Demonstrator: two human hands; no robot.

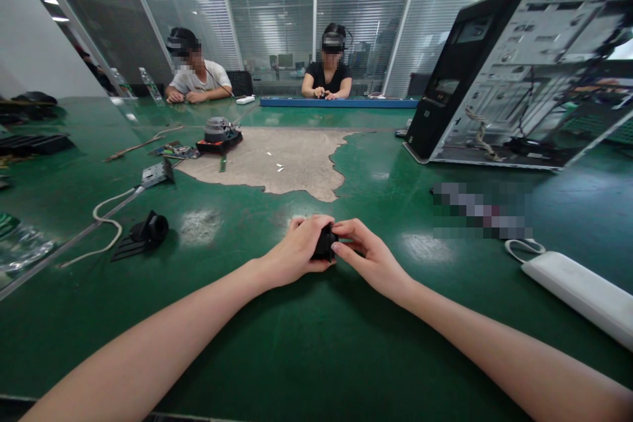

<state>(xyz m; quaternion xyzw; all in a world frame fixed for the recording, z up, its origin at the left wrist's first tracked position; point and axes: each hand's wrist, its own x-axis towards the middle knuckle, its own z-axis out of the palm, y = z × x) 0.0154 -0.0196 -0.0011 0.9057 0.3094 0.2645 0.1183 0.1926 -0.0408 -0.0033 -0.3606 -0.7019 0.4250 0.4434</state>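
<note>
A small black part is held just above or on the green table, near the middle of the head view. My left hand wraps round its left side, with the thumb side beneath and fingers over it. From the right, my right hand pinches the part's right edge between thumb and fingertips. Both hands cover much of the part, so its full shape is hidden. To the left of my hands a black plastic piece with a round opening lies on the table.
An open computer case stands at the right, with a white power strip nearer. A metal box, a cable and a heatsink with fan are at the left. Two people sit across the table behind a blue bar.
</note>
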